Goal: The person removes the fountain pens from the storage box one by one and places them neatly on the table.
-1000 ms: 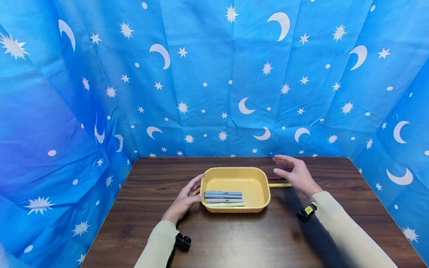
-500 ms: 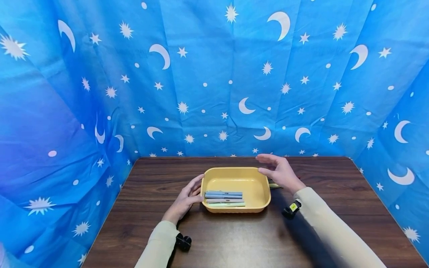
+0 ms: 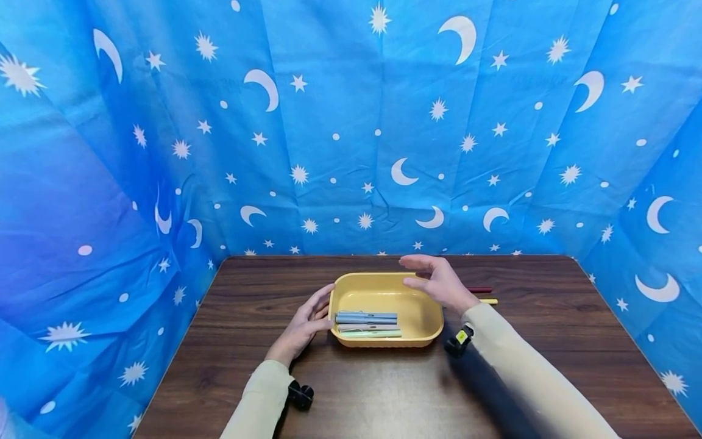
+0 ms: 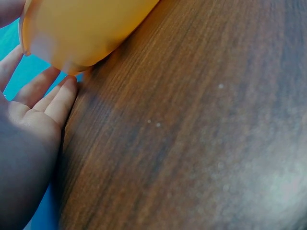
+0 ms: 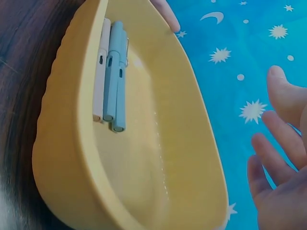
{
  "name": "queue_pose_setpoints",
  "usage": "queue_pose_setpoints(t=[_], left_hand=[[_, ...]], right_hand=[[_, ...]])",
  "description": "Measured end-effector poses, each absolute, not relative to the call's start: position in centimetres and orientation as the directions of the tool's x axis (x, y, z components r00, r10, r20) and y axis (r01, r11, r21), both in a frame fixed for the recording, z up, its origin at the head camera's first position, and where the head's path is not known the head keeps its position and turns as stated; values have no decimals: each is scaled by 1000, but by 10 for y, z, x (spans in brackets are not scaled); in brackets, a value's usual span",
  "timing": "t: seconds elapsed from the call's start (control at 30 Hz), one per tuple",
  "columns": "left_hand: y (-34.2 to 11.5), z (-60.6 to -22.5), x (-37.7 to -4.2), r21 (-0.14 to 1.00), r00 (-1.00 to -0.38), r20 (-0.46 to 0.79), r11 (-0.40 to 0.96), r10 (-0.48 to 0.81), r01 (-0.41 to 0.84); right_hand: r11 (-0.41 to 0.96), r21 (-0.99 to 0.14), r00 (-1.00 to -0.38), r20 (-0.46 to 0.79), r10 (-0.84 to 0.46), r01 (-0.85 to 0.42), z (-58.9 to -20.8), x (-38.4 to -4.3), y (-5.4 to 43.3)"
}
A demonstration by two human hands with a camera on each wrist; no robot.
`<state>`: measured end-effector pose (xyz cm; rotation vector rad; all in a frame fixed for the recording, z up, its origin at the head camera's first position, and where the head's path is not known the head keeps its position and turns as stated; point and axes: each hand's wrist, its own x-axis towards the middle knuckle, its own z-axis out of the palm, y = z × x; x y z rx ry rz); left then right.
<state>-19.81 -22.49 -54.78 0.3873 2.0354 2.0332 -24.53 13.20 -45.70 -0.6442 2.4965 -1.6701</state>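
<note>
A yellow rectangular tray [image 3: 384,342] with rounded corners stands on the table. Several capped pens lie in its near left part: blue pens [image 3: 366,317], a pale greyish-pink pen [image 3: 373,328] and a light green pen [image 3: 370,334]. My left hand [image 3: 298,329] touches the tray's left end from outside, its thumb and fingers spread and fairly straight. Over the tray's right end hovers my right hand [image 3: 441,285], fingers loosely extended, nothing in it. Beyond that wrist lie a dark red pen [image 3: 480,289] and a yellow pen [image 3: 489,301], partly hidden by the hand.
The dark wood-grain table [image 3: 373,390] reaches back to a blue cloth [image 3: 351,122] printed with white moons and stars. The same cloth hangs at both sides. A small black camera [image 3: 459,341] is strapped to the right wrist, another black camera [image 3: 300,396] to the left.
My right hand has moved left, from above the red and yellow pens to over the tray's right end, uncovering those pens' right ends. The left hand and the tray stay in place.
</note>
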Motion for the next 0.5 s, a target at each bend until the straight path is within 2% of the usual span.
queue_pose_setpoints(t=[0.5], left_hand=[[-225,-546,-198,1000,-937,18,-2,349,18]], right_hand=[[375,-884,-882,79,-465,-277,-458,-249,98]])
